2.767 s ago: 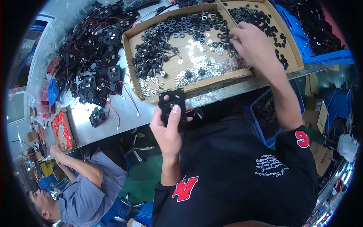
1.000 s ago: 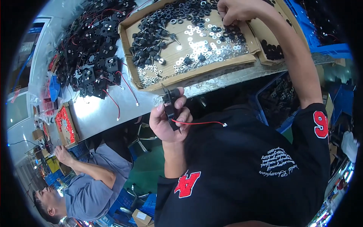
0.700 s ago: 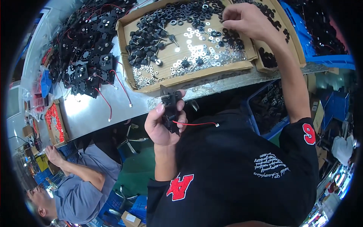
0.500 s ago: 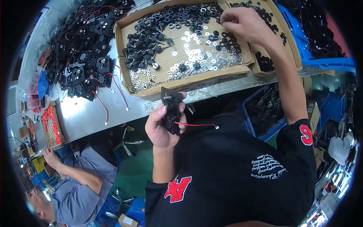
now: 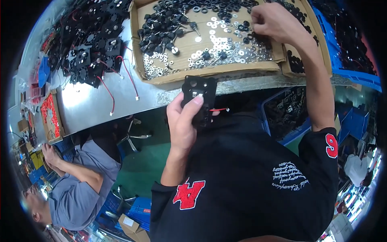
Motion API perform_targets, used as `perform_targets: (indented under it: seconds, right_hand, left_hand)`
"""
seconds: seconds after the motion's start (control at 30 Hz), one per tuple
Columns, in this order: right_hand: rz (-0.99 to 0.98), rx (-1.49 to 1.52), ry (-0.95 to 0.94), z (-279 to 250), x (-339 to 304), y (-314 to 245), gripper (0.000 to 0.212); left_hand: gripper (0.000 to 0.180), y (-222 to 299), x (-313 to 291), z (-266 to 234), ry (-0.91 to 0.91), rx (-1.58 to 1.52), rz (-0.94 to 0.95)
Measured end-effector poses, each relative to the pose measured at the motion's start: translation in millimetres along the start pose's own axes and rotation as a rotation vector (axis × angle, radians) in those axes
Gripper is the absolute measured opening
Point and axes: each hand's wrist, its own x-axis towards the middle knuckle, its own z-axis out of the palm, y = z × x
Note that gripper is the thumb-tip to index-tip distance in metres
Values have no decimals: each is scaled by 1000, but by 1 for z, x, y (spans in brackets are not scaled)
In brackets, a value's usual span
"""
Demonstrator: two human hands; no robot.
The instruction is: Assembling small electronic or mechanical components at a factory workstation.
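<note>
My left hand [image 5: 182, 123] grips a flat black plastic part [image 5: 207, 89] with holes, thumb on its face. From the part's right side sticks out a short red wire [image 5: 219, 109] ending in a small white connector. My right hand [image 5: 280, 25] is over the shallow cardboard tray [image 5: 225, 74], fingers curled together beside black rings [image 5: 246, 28]. Whatever the fingertips hold is hidden. Also in the tray lie black-headed screws [image 5: 161, 30], pale washers [image 5: 219, 42] and small white nuts or rings [image 5: 155, 64].
Black parts with red wires [image 5: 90, 52] are heaped on the metal table [image 5: 86, 115] at left. A blue crate [image 5: 354, 76] stands at far right, another bin [image 5: 282, 109] below the table edge. A co-worker [image 5: 86, 177] sits at lower left, hands by a box of red pieces [image 5: 50, 115].
My left hand has risen toward the tray and turned the black part so its flat face shows. My right hand's fingers have closed together over the rings. The whole view has shifted slightly.
</note>
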Motion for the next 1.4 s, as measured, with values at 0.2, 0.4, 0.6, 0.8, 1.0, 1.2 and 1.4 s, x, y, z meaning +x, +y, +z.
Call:
perform_targets:
  seconds: [0.2, 0.4, 0.6, 0.8, 1.0, 1.2, 1.4]
  right_hand:
    - [-29, 830, 81, 17, -57, -39, 15]
    - [-129, 1105, 32, 49, -78, -75, 12]
    - [-116, 1041, 33, 59, -85, -77, 14]
    - [-348, 631, 453, 81, -93, -78, 27]
    - [-292, 599, 351, 68, -90, -72, 19]
    - [-101, 401, 327, 64, -33, -34, 19]
    - [-21, 250, 82, 65, -5, -22, 19]
  left_hand:
    - [33, -3, -2, 9, 63, 256, 161]
    - [31, -3, -5, 18, 31, 322, 244]
    - [32, -5, -5, 21, 23, 342, 236]
    - [33, -7, -3, 21, 29, 336, 235]
    - [36, -4, -3, 18, -5, 228, 129]
    - [41, 0, -11, 15, 11, 79, 28]
    - [42, 2, -13, 6, 15, 86, -14]
